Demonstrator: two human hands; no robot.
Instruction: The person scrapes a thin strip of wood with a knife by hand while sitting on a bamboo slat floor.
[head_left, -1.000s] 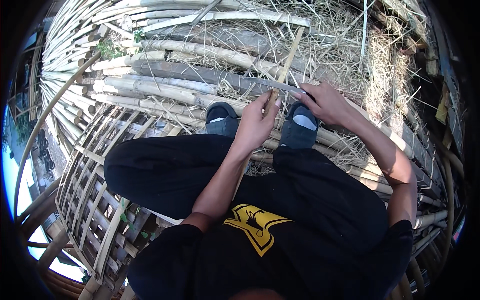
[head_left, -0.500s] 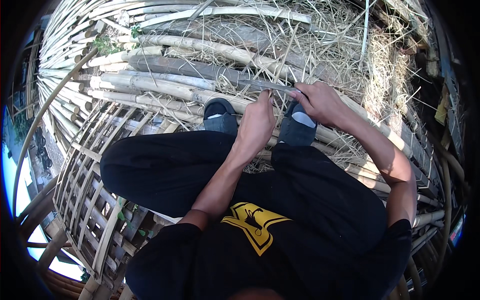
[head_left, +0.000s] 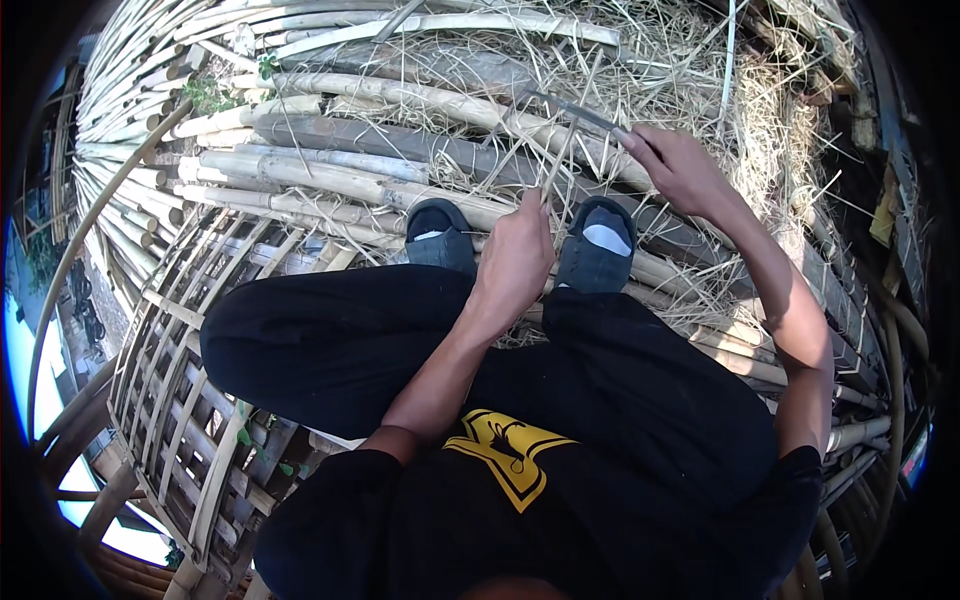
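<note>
My left hand (head_left: 514,258) is closed, gripping the lower end of a thin bamboo strip (head_left: 566,150) that slants up and away over the straw. To the right and farther out, my right hand (head_left: 682,172) is wrapped round the handle of a knife (head_left: 578,109). Its long narrow blade points to the left, beyond the strip, and the handle is mostly hidden in my fingers. Between blade and left hand there is a gap. Below my hands are my feet in dark slip-on sandals, the left sandal (head_left: 441,250) and the right sandal (head_left: 596,262).
Long bamboo poles (head_left: 330,175) lie side by side under and ahead of my feet. Loose shavings (head_left: 650,75) cover the ground at the far right. A woven bamboo lattice (head_left: 190,400) stands at my left, with a thin curved pole (head_left: 85,225) beyond it.
My right hand has moved the knife up and away to the right, off the strip near my left hand. My left hand has barely moved, and more of the strip shows.
</note>
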